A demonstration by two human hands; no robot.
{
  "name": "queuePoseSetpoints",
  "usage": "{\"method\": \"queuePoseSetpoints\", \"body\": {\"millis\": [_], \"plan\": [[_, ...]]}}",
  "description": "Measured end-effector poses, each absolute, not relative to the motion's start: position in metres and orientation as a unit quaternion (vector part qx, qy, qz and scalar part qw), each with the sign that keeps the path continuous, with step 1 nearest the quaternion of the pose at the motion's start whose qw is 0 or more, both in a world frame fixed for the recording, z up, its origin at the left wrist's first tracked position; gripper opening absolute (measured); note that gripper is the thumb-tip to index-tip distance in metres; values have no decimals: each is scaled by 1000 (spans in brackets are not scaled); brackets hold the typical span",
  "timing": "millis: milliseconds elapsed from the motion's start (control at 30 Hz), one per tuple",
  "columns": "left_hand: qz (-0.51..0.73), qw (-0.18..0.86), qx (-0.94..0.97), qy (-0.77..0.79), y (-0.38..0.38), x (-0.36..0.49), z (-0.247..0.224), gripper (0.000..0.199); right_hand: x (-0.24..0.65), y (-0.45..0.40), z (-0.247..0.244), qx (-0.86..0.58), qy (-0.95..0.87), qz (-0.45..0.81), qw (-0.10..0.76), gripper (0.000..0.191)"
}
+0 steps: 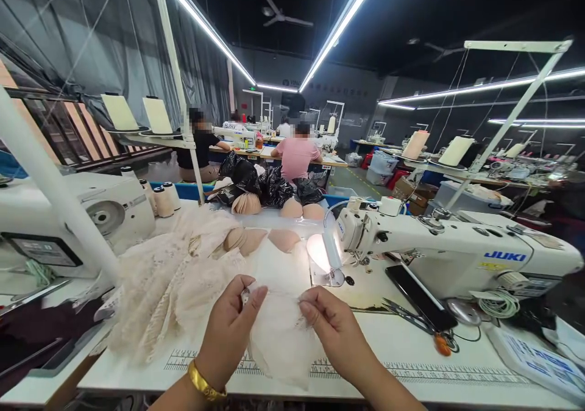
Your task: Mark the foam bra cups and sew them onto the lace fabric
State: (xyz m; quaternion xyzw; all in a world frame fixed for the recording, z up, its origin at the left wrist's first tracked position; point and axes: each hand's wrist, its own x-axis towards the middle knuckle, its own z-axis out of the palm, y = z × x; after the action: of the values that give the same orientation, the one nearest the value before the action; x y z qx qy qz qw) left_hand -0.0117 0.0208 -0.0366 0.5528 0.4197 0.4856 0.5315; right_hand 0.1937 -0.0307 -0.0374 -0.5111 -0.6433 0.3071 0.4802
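Note:
A sheer cream fabric piece (283, 344) hangs between my two hands above the front of the white sewing table. My left hand (235, 322), with a gold bracelet at the wrist, pinches its upper left edge between thumb and fingers. On the opposite side my right hand (333, 328) grips the upper right edge in the same way. A heap of cream lace (178, 283) lies to the left of my left hand. Beige bra cups (283, 240) rest behind the fabric. The white JUKI sewing machine (439, 246) stands to the right, its lamp lit near the needle.
Right of my hands lie scissors (409, 314), a black phone (420, 295) and an orange-tipped item (442, 344). A printed ruler (439, 374) runs along the front edge. Thread cones (167, 197) and another machine (77, 216) stand left. Co-workers sit farther back, one in pink (296, 155).

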Motion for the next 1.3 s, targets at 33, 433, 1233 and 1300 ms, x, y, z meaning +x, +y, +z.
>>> {"method": "queuePoseSetpoints", "body": {"millis": [33, 433, 1233, 1300], "plan": [[487, 547, 528, 429, 22, -8, -41, 50, 194, -30, -39, -514, -658, 265, 482, 30], [219, 227, 817, 483, 124, 30, -29, 30, 219, -3, -74, -545, -638, 291, 459, 36], [134, 39, 886, 441, 207, 88, -22, 27, 226, 15, -74, -559, -483, 452, 500, 28], [148, 53, 878, 452, 211, 97, -22, 23, 226, 15, -75, -557, -486, 450, 502, 28]]}}
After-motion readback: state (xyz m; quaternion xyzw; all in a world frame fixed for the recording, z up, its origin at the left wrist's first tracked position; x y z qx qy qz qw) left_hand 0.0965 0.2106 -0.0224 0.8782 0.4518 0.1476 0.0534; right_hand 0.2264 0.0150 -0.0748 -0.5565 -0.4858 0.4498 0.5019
